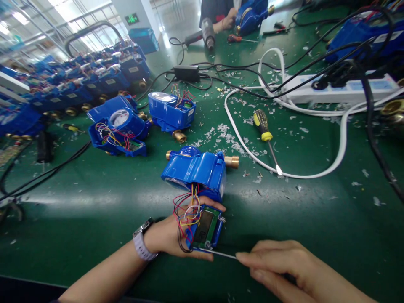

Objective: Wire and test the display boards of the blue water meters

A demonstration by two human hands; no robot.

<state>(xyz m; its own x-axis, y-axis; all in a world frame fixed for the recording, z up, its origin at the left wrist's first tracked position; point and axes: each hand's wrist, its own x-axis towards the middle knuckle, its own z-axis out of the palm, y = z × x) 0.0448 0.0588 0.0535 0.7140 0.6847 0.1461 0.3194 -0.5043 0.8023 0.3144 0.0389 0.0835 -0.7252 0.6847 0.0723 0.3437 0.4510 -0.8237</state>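
So the blue plastic display module (205, 235) sits right in the cupped left hand (172, 235), green circuit board (206, 225) and little LCD facing up, with a tangle of red, yellow and white wires (186, 210) running up to the glossy blue water meter body (192, 168) with brass threaded ends, just past the fingertips. The left hand's fingers wrap under and around the module's edge, so it's a firm, mostly closed hold. The right hand (277, 269) is nearly closed too, pinching a thin steel shaft (217, 253) between thumb and fingers, its tip at the module's near corner. Can't quite tell from this angle if the tip is seated in a screw, but with a shaft this skinny, I'd keep it square to the corner and brace both hands on the mat so it can't skate onto the board. Keep those wires clear as well. Past the right hand there's a yellow-and-black screwdriver (262, 125), a white cable (342, 139) and plastic shavings (227, 136) all over the green mat (78, 235). Ahead of the left hand sit more blue meters (118, 126), and further up a co-worker's hand (229, 19) is beside a heat gun (206, 33).
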